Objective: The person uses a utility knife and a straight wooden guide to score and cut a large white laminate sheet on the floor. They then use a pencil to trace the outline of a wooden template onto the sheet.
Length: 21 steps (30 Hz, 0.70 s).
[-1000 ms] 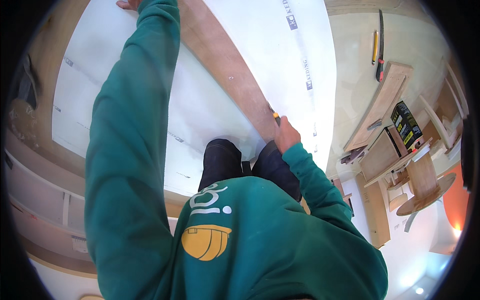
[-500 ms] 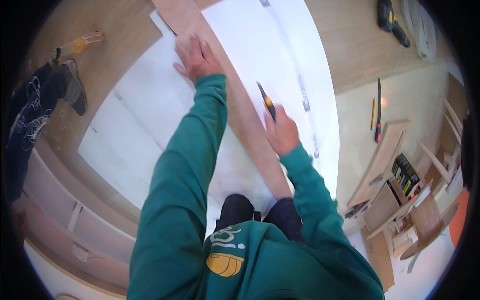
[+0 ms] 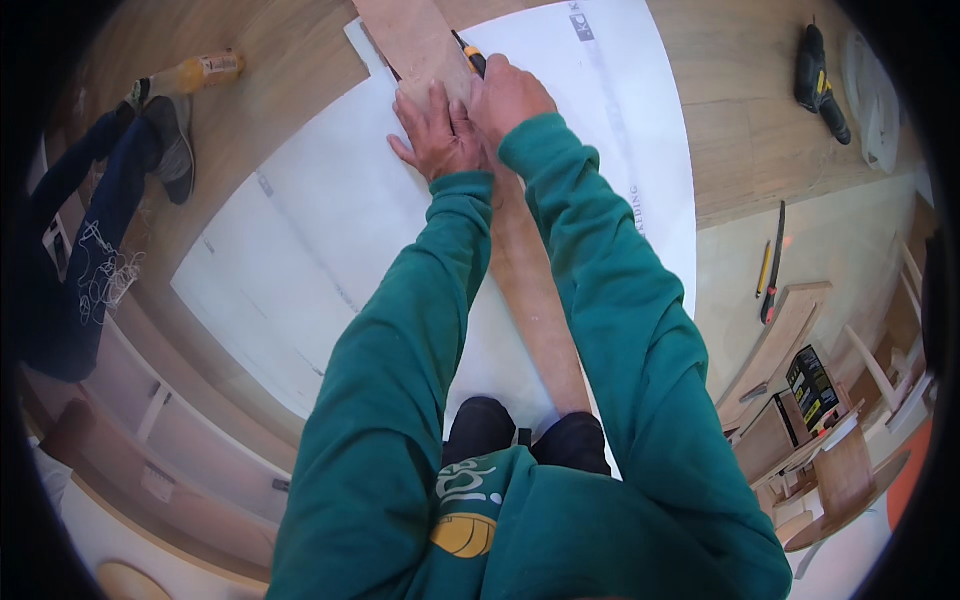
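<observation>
A long brown wooden board [image 3: 535, 275] lies lengthwise over a large white sheet [image 3: 300, 230] printed with faint dark bands. My left hand [image 3: 440, 138] presses on the board's left side, its fingers spread and flat. Right beside it, my right hand [image 3: 515, 98] is closed round a utility knife [image 3: 472, 58] with a black and orange handle. The knife's dark tip points away from me along the board's right edge; whether the blade touches the sheet I cannot tell.
A person's leg and shoe [image 3: 170, 145] and an orange-liquid bottle [image 3: 210, 70] are at the left. To the right lie a drill [image 3: 820, 85], a yellow pencil [image 3: 763, 268], a red-handled saw [image 3: 772, 285] and wood pieces [image 3: 775, 345]. My knees [image 3: 480, 430] rest near the board.
My right hand has moved the knife forward and left, up to the board's edge beside my left hand. My left hand stays on the board. The person's leg at the left has shifted.
</observation>
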Motion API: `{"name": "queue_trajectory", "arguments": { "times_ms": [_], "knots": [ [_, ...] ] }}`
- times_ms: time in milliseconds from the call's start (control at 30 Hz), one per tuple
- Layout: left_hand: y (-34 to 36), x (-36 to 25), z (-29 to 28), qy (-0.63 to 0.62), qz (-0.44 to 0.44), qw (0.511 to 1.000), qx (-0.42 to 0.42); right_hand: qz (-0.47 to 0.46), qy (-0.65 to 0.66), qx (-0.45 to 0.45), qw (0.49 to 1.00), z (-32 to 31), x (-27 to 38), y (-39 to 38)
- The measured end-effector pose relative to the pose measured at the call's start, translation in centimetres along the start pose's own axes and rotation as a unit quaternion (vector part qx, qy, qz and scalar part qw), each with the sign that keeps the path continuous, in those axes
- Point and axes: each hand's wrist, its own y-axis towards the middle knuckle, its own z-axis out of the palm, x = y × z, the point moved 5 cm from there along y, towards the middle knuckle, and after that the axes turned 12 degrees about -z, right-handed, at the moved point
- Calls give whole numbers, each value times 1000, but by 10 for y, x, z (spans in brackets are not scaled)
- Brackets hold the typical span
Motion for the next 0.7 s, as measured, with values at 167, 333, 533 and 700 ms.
{"name": "queue_trajectory", "arguments": {
  "times_ms": [167, 333, 533, 700],
  "knots": [
    [0, -1, 0, 9, 19, 1000, -2, -54, -47, -5, 997, -7, -1, -14],
    [3, 9, 9, 51, 17, 999, -7, -17, -20, 1, 1000, 18, -40, -117],
    [8, 19, 17, 57, 21, 998, -36, 74, 16, 61, 995, 60, -101, -317],
    [6, 12, 11, 58, 20, 998, -33, 208, -15, 163, 964, 85, -141, -481]
  ]
}}
